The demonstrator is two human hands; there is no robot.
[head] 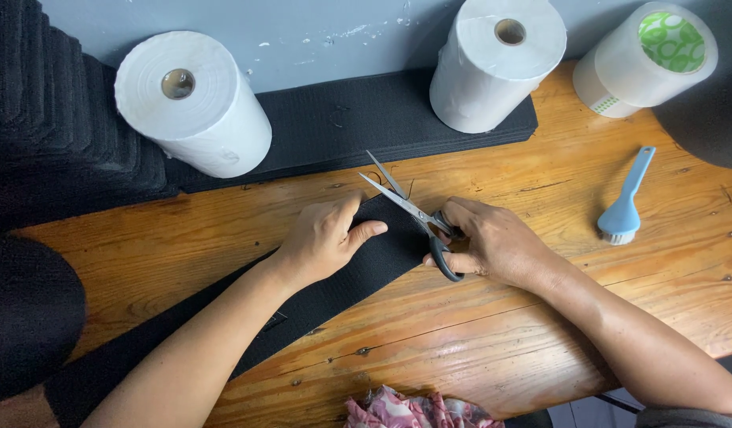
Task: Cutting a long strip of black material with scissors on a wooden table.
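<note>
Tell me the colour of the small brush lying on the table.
Light blue, with pale bristles: the brush shows in the head view, right of the right hand.

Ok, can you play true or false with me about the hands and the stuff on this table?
1. The right hand holds scissors. True.
2. The scissors are closed. False: the blades are apart.
3. The left hand presses on a black fabric strip. True.
4. The blue brush lies under the left hand. False: it lies apart, right of both hands.
5. Three white rolls stand at the back. True.
</note>
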